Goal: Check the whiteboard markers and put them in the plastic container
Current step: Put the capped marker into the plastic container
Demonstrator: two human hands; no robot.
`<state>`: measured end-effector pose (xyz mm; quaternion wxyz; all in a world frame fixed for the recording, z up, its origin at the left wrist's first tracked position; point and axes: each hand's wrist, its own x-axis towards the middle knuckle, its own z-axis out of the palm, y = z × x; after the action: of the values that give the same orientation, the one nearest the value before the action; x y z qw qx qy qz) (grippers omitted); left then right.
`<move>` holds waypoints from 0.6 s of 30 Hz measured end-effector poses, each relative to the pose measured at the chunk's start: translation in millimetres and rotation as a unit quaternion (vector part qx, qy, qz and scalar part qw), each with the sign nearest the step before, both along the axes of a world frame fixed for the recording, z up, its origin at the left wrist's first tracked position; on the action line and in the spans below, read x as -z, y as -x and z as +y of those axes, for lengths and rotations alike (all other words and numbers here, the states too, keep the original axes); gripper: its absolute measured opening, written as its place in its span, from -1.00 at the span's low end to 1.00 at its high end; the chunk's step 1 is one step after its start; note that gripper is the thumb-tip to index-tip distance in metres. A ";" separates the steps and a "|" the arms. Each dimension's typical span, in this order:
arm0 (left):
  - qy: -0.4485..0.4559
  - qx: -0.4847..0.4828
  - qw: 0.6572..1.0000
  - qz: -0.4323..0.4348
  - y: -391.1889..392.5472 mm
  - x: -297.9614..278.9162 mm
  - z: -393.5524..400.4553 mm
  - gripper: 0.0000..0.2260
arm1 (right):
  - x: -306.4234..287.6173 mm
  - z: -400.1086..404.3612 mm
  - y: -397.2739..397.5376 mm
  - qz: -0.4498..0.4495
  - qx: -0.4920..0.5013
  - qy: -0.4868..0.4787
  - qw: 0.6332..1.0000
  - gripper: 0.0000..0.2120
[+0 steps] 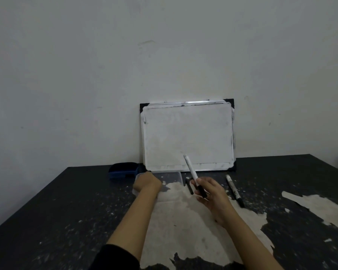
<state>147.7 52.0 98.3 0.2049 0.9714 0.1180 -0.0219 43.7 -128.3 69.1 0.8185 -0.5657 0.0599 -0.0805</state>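
My right hand [211, 193] grips a white whiteboard marker with a black cap [191, 170], its white end tilted up toward the whiteboard. My left hand [147, 183] rests on the near left rim of the clear plastic container [172, 175], fingers curled over it. A second marker [235, 190] lies on the table to the right of my right hand. A third, dark marker [189, 187] lies between the container and my right hand. The small whiteboard [187, 136] leans upright against the wall behind the container.
A blue eraser [123, 170] sits at the back, left of the whiteboard. The dark table [66, 211] has large pale patches of peeled surface. The table's back edge meets a plain wall.
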 end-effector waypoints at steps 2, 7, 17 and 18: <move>0.105 0.054 0.989 -0.087 0.7 -1.1 -1.6 -0.77 | 1.3 1.1 0.3 0.002 0.003 0.027 1.000 -0.86; 0.469 0.091 0.875 -0.079 26.6 -2.8 -25.4 -0.52 | 5.6 12.2 3.9 -0.008 0.010 0.101 0.995 -0.81; 0.468 0.089 0.855 -0.207 55.7 23.6 -24.9 -0.73 | 19.8 3.3 -1.8 -0.035 0.094 0.335 0.937 -0.90; 0.470 0.084 0.853 -0.212 56.8 23.2 -22.6 -0.72 | 23.8 -2.1 -9.0 -0.028 0.131 0.383 0.914 -0.92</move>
<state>90.9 29.3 75.1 0.6546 0.7464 -0.0351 0.1147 52.7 -130.4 45.4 0.5229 -0.8202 0.0756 -0.2194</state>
